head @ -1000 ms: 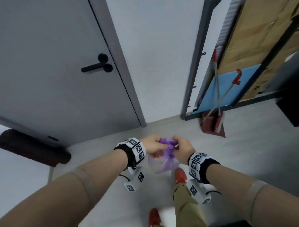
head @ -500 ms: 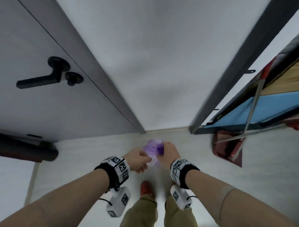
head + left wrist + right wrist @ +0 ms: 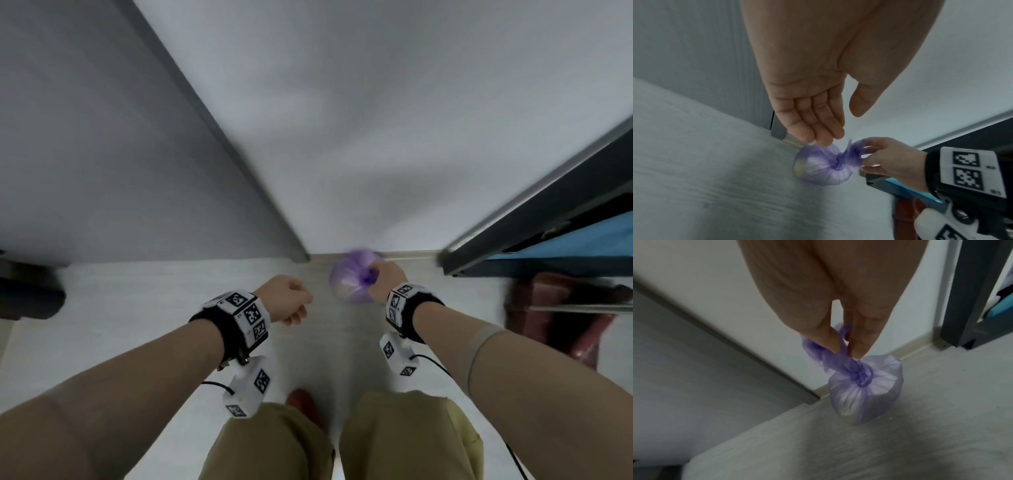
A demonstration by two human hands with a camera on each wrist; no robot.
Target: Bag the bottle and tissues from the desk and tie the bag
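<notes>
A small translucent purple bag [image 3: 347,286] hangs knotted at its neck just above the pale floor, close to the wall's skirting. My right hand [image 3: 383,277] pinches the bunched tail above the knot between thumb and fingers [image 3: 830,340]. The bag [image 3: 865,395] bulges with pale contents that I cannot make out; bottle and tissues are not separately visible. My left hand [image 3: 291,301] hangs to the left of the bag, holding nothing. In the left wrist view its fingers [image 3: 818,126] are relaxed just above the bag [image 3: 824,168], apart from it.
A grey door [image 3: 102,137] stands at the left and a white wall [image 3: 376,120] ahead. A dark shelf frame [image 3: 534,219] and a dark red dustpan [image 3: 565,318] are at the right. My legs [image 3: 407,438] and a red shoe [image 3: 301,401] are below.
My left hand has let go of the bag and drawn back to the left. My right hand alone now carries the knotted bag forward towards the wall base.
</notes>
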